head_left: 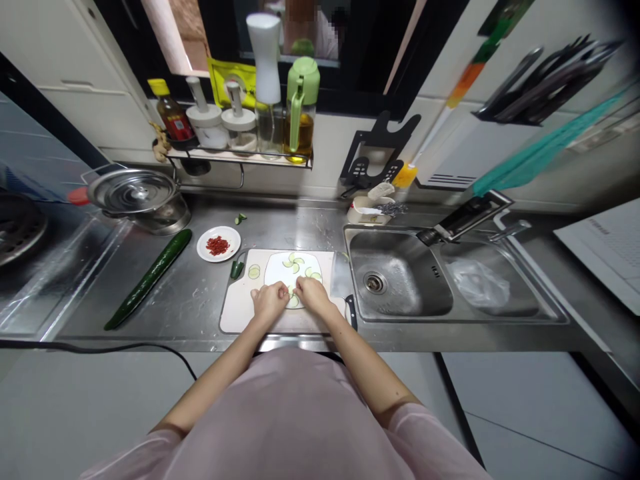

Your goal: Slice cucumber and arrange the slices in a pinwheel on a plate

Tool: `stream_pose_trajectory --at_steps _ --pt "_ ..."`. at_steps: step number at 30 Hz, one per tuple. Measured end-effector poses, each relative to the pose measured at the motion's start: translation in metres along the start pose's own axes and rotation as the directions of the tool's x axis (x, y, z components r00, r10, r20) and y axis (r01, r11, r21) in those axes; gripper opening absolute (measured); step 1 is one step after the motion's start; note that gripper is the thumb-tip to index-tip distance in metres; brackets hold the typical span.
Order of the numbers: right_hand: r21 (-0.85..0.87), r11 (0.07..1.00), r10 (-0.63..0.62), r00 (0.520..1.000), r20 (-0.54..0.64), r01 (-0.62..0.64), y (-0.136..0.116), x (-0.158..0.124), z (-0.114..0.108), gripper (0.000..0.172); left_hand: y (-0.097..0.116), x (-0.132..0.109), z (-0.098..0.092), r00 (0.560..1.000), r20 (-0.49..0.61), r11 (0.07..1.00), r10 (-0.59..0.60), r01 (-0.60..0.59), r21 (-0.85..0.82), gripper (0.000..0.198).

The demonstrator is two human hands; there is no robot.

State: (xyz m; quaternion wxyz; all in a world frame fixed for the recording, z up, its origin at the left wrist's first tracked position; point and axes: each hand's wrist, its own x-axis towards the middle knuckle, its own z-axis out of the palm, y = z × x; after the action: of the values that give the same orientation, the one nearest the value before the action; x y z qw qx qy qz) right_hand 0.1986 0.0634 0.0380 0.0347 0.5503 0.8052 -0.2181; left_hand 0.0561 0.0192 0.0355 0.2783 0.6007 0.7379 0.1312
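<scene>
Reaching forward and down, both forearms slant inward from the pink sleeves until the hands nearly meet over the lower part of a white plate [275, 271]. The left hand [270, 301] lies back up, wrist low, its fingers bent toward the right hand. The right hand [311, 293] mirrors it, knuckles raised and fingertips drawn together, pointing down and inward. Pale green cucumber slices [293, 302] lie at the fingertips; whether either hand grips one I cannot tell.

Just beyond the hands, on the same plate, more slices form a curved, petal-like cluster [293, 262], with another group [313, 274] right above the right hand's knuckles. The plate rests on a cutting board [237, 313], which extends under both wrists. To the right of the right hand is a knife [351, 312], its black handle toward the body. Beyond the left hand, round slices [254, 271] and dark green chunks [237, 269] lie on the board.

Farther out on the left hand's side are a small dish [202, 243] of red pieces [219, 246] and a long whole cucumber [150, 280] lying diagonally; well off to the right hand's side is the sink [410, 290].
</scene>
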Motion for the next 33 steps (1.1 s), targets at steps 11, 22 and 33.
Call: stream_pose_trajectory --at_steps 11,22,33 --pt "-0.03 0.999 -0.014 1.0 0.004 0.014 0.001 0.001 0.002 0.017 0.0 -0.001 0.001 1.0 0.001 0.999 0.012 -0.012 0.037 0.014" --pt "-0.055 0.998 -0.015 1.0 0.016 0.016 0.002 0.0 0.0 0.018 -0.001 0.0 0.001 1.0 0.0 0.999 0.024 -0.024 0.048 0.015" --pt "-0.106 0.993 0.055 0.998 -0.002 -0.055 -0.002 -0.008 -0.008 0.021 0.0 -0.005 0.003 0.998 -0.037 0.996 0.044 -0.041 0.076 0.018"
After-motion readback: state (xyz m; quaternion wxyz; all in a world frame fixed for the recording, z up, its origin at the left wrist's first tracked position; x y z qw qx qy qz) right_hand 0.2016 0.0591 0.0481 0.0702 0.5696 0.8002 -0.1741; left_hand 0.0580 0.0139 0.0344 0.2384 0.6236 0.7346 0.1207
